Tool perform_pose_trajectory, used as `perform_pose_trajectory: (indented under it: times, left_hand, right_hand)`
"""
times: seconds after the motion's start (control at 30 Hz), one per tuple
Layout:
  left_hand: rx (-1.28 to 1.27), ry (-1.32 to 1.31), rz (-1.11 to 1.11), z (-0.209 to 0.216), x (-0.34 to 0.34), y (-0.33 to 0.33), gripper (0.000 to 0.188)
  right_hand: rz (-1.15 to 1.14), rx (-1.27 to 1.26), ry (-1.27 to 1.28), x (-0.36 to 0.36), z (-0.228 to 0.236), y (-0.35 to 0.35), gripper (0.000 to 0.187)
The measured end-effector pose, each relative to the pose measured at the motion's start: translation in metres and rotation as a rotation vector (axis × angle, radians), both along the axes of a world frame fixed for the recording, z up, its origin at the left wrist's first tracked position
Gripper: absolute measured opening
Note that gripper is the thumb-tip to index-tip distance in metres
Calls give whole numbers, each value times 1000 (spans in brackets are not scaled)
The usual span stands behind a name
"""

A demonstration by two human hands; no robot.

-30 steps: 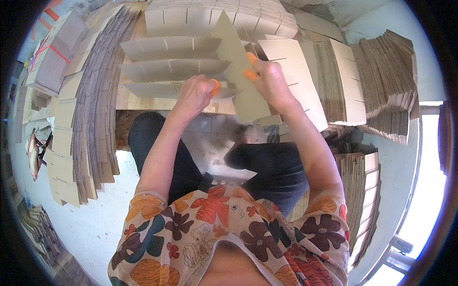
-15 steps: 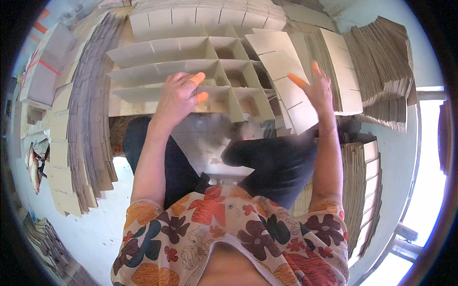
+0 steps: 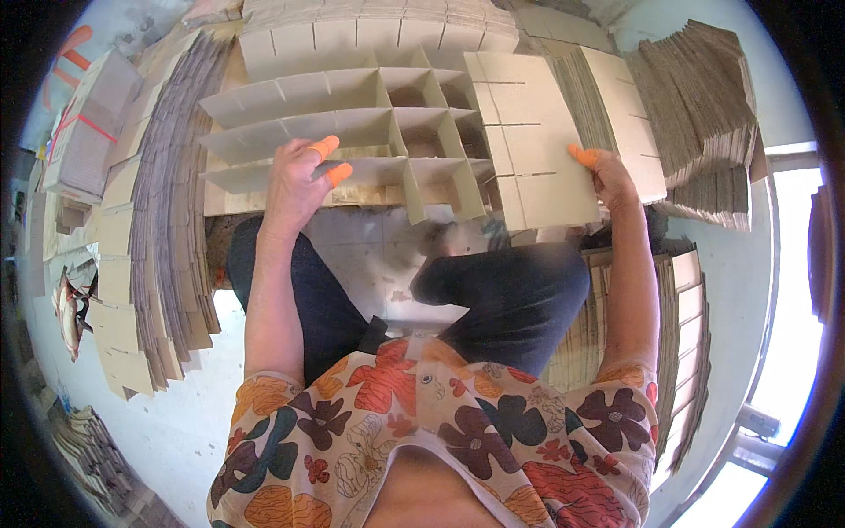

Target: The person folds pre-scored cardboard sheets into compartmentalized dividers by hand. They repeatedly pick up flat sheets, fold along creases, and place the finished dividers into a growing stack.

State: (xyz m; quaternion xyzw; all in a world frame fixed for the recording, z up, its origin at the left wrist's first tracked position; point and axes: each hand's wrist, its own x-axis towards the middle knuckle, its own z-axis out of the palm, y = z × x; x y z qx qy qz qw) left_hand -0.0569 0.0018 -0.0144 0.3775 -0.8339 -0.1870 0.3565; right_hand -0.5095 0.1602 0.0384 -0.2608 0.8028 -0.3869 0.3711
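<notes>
The grid [image 3: 370, 132] has three long strips [image 3: 273, 138] and at least two cross strips [image 3: 415, 195]; there are two hands [image 3: 295, 185] and one strapped box [image 3: 95, 110].

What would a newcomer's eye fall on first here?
Probably the floral shirt filling the lower centre, then the bright orange finger covers on the left hand and right hand. Next might come the cardboard grid at upper centre, with a tall card stack on each side, left and right.

A floral shirt [image 3: 475, 440] (red, brown and orange) tops dark trousers [image 3: 519, 304], and orange caps [image 3: 338, 174] sheathe some fingers [image 3: 305, 151].
</notes>
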Motion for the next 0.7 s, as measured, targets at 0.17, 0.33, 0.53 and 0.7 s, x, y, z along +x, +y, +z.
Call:
perform_pose_trajectory:
  times: [0.17, 0.33, 0.53, 0.7]
  left_hand:
    - [-111, -63, 17, 0, 13, 0, 42]
    - [-29, -122, -25, -20, 25, -9, 26]
    - [-12, -38, -76, -30, 18, -15, 17]
    - [-49, -70, -70, -21, 16, -11, 16]
  right_hand:
    - [-28, -137, 264, 34, 63, 3, 33]
    - [181, -439, 465, 127, 104, -31, 26]
    - [480, -548, 639, 227, 61, -87, 49]
    - [554, -513, 693, 259, 50, -115, 44]
